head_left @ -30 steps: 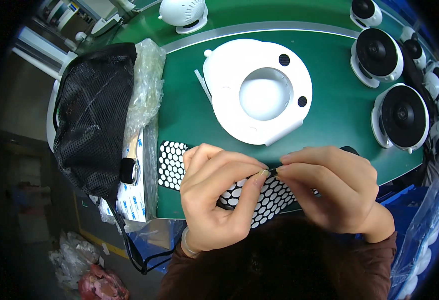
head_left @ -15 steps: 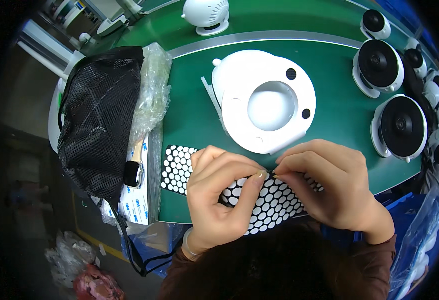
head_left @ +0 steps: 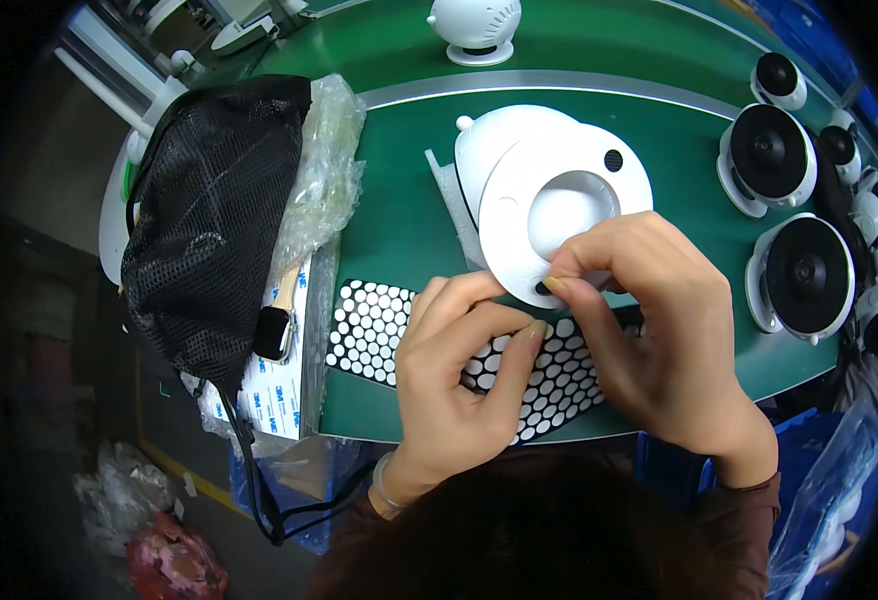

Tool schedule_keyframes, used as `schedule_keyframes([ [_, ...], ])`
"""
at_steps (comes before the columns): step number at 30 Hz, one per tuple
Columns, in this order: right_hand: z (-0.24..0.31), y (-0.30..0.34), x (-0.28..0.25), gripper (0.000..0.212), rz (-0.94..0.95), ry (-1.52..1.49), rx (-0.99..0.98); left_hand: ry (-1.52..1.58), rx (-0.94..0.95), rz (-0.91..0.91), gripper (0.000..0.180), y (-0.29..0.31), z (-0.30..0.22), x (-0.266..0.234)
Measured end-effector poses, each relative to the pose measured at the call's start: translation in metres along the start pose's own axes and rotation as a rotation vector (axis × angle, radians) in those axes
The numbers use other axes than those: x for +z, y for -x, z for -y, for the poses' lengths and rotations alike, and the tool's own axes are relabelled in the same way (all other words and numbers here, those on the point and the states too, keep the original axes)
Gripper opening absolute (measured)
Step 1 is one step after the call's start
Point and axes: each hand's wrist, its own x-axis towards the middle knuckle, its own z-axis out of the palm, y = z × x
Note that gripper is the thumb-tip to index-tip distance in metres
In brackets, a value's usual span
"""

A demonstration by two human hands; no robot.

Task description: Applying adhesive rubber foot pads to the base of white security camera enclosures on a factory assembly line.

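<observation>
L hand [head_left: 464, 385], ctr of frame: thumb + index brought tog. in a pinch on the upper edge of the dotted sheet [head_left: 563, 372], other fingers loosely curled or stretched twd the white unit [head_left: 507, 215]; can't tell if they touch it. R hand [head_left: 674, 335], just R of ctr: nearly closed, thumb + index tips tog. on a small black pad [head_left: 543, 288] at the unit's lower rim; can't tell if pad is stuck down. Pale band [head_left: 383, 485] on L wrist.

White unit lies upper ctr on the green tabletop [head_left: 399, 180], ring-shaped face up w/ round hollow; another black disc [head_left: 614, 160] sits on its upper R. Grey strip [head_left: 454, 205] along its L side. Dotted sheet = white dots on black, under/btwn hands; similar dotted piece [head_left: 371, 325] shows L of L hand, can't tell if it's the same sheet.

L side of frame: black mesh bag [head_left: 214, 220], clear plastic wrap [head_left: 324, 190] beside it, watch w/ dark face [head_left: 274, 333] below, on white sheet w/ blue print [head_left: 277, 400]. Top ctr: round white device [head_left: 476, 28] on a foot. R side: black-fronted white devices [head_left: 807, 275] in a row. Lower R: blue bin [head_left: 794, 450]. Lower L: reddish plastic bag [head_left: 174, 560] on floor.
</observation>
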Motion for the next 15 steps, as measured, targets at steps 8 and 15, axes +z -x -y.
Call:
schedule_keyframes([
  [8, 0.0004, -0.0008, 0.0026, 0.015, 0.003, 0.007, -0.036, -0.038, 0.002, -0.014, 0.009, -0.0021, 0.0005, 0.0007],
  [15, 0.0017, -0.0003, 0.0025, 0.014, 0.059, 0.062, -0.034, -0.045, 0.046, -0.008, 0.009, -0.0037, 0.004, -0.0017],
])
